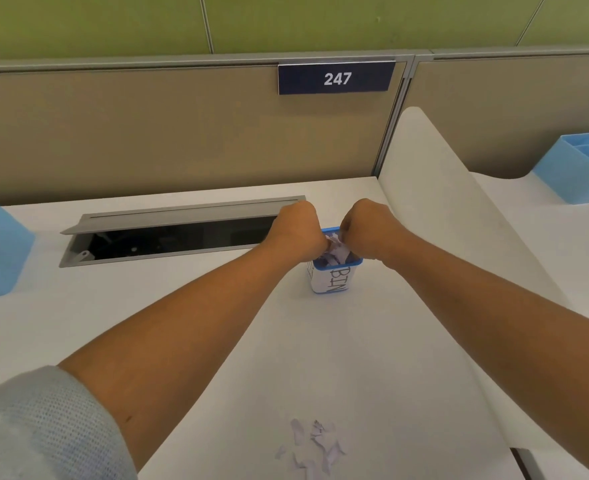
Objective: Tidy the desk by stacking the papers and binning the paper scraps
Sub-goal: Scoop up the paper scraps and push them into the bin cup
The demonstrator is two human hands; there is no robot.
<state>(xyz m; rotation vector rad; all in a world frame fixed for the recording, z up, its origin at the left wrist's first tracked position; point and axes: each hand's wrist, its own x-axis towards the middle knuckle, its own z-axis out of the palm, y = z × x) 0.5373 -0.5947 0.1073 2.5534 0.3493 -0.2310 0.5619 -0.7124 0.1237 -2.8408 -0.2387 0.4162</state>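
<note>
Paper scraps [336, 252] fill the small blue-rimmed bin [334, 280] labelled "BIN", at centre frame on the white desk [372, 358]. Both hands are curled into fists over its mouth, the left hand [300, 232] and right hand [371, 230] pinching scraps there. More loose scraps [312, 445] lie at lower centre.

You've got a matt white laminate desk [372, 341], smooth. Bin [334, 277]: blue plastic rim, paper label wrap. Scraps [315, 445] are thin crumpled paper. Cable tray [168, 216] lid looks brushed grey metal. Sleeve [33, 427]: waffle-knit cloth.
</note>
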